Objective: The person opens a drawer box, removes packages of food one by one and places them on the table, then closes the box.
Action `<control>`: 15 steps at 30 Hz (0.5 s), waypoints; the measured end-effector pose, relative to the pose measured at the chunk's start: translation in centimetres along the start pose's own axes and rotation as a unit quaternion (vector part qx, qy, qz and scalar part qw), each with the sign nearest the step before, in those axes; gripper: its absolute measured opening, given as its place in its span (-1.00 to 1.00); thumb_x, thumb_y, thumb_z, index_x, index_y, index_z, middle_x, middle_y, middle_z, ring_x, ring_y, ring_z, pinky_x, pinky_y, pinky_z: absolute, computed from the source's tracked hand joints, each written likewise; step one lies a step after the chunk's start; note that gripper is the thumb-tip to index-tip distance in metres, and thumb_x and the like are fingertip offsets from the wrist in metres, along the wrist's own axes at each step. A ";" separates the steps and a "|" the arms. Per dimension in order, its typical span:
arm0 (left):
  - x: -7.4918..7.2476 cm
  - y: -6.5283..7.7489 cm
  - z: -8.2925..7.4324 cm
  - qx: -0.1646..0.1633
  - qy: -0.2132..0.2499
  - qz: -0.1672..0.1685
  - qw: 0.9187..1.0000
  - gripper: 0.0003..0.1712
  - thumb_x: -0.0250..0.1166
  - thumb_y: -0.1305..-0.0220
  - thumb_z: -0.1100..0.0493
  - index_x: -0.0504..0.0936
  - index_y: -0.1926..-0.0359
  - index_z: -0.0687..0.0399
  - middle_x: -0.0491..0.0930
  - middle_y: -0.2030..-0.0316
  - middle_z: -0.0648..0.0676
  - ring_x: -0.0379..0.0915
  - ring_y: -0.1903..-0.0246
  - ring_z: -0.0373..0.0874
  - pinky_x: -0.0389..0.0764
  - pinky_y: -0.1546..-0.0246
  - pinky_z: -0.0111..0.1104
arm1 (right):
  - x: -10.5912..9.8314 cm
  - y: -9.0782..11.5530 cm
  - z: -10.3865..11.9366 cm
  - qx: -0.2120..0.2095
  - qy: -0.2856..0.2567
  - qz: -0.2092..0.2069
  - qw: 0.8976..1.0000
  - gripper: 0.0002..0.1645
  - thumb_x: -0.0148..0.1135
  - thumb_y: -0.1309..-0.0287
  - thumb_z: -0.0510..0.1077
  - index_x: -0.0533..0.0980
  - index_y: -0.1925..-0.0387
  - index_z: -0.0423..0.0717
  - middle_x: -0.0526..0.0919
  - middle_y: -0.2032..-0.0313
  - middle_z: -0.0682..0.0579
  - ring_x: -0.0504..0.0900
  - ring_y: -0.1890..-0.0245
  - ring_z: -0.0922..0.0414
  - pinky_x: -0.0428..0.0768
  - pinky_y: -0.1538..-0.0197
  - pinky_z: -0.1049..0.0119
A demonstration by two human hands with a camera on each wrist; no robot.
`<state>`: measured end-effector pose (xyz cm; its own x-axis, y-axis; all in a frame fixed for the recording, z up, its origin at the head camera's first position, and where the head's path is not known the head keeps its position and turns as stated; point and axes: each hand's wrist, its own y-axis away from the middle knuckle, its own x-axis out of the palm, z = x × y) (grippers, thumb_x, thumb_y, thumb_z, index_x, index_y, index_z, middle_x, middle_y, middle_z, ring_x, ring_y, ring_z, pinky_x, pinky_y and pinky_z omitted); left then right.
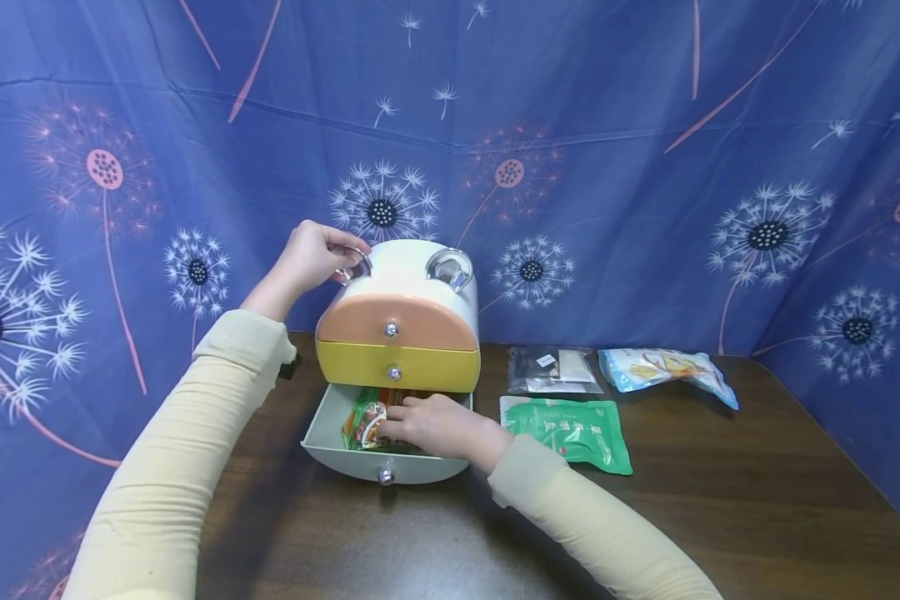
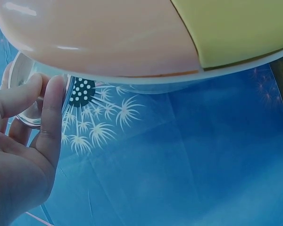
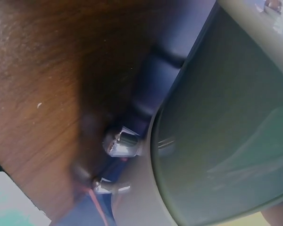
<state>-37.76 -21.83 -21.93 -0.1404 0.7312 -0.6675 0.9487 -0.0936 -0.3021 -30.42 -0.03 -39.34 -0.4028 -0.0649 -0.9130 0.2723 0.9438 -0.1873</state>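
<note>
A small drawer cabinet (image 1: 401, 271) has a white body and an orange, a yellow and a grey-green drawer. The grey-green bottom drawer (image 1: 330, 429) is pulled out. My left hand (image 1: 311, 257) grips the silver ring (image 2: 30, 115) on the cabinet's top left, fingers and thumb curled round it. My right hand (image 1: 437, 425) reaches into the bottom drawer, fingers fairly straight over a colourful snack packet (image 1: 365, 421); its thumb is hidden. A brownish packet beside it is partly covered by the hand. The right wrist view shows the drawer's wall (image 3: 217, 117) and a silver knob (image 3: 122, 142).
Right of the cabinet lie a green packet (image 1: 570, 429), a clear-and-black packet (image 1: 551, 371) and a blue-white packet (image 1: 663, 367). A second silver ring (image 1: 451, 267) sits on the cabinet's top right. Behind the brown table (image 1: 720, 500) hangs a blue dandelion-print cloth (image 1: 607, 167).
</note>
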 end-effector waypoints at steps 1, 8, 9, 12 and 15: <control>0.0 0.0 0.0 0.000 -0.001 0.000 1.000 -0.79 0.25 -0.24 0.26 0.72 0.13 -0.01 0.68 0.19 0.12 0.61 0.39 -0.13 0.70 0.42 -0.35 | 0.0 0.0 0.0 0.001 0.003 0.001 1.000 -0.68 0.15 -0.27 -0.08 0.48 -0.05 0.27 0.59 0.03 0.27 0.56 0.18 0.24 0.54 0.40 0.44; -0.1 0.0 0.0 0.002 0.000 0.001 1.000 -0.79 0.25 -0.25 0.26 0.72 0.13 0.01 0.68 0.20 0.14 0.61 0.40 -0.12 0.70 0.42 -0.34 | 0.0 0.1 -0.1 -0.001 0.000 0.007 1.000 -0.69 0.11 -0.30 -0.09 0.47 -0.05 0.24 0.58 0.05 0.27 0.55 0.19 0.25 0.54 0.38 0.44; -0.1 0.0 0.0 0.001 0.000 0.001 1.000 -0.79 0.25 -0.25 0.26 0.72 0.13 0.01 0.68 0.19 0.14 0.61 0.40 -0.12 0.70 0.40 -0.33 | 0.1 0.1 -0.1 -0.001 -0.001 0.006 1.000 -0.69 0.12 -0.29 -0.09 0.47 -0.05 0.24 0.58 0.06 0.27 0.55 0.19 0.25 0.55 0.37 0.43; -0.1 0.0 -0.1 -0.002 0.005 0.004 1.000 -0.79 0.25 -0.25 0.26 0.72 0.12 0.02 0.67 0.17 0.15 0.61 0.37 -0.11 0.71 0.36 -0.29 | 0.2 0.1 -0.1 0.002 0.005 -0.002 1.000 -0.71 0.12 -0.28 -0.05 0.49 -0.02 0.25 0.59 0.08 0.27 0.56 0.18 0.24 0.57 0.37 0.41; -0.1 0.1 -0.2 -0.005 0.006 0.005 1.000 -0.78 0.25 -0.25 0.26 0.72 0.11 0.03 0.67 0.16 0.16 0.61 0.36 -0.10 0.71 0.36 -0.30 | 0.3 0.0 0.0 0.006 0.024 -0.021 0.999 -0.74 0.12 -0.28 -0.03 0.52 0.01 0.27 0.60 0.10 0.27 0.58 0.17 0.25 0.58 0.38 0.40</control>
<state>-37.64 -21.81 -21.76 -0.1266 0.7383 -0.6624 0.9530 -0.0949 -0.2879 -30.53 -0.03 -39.58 -0.4558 -0.0884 -0.8857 0.2642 0.9368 -0.2295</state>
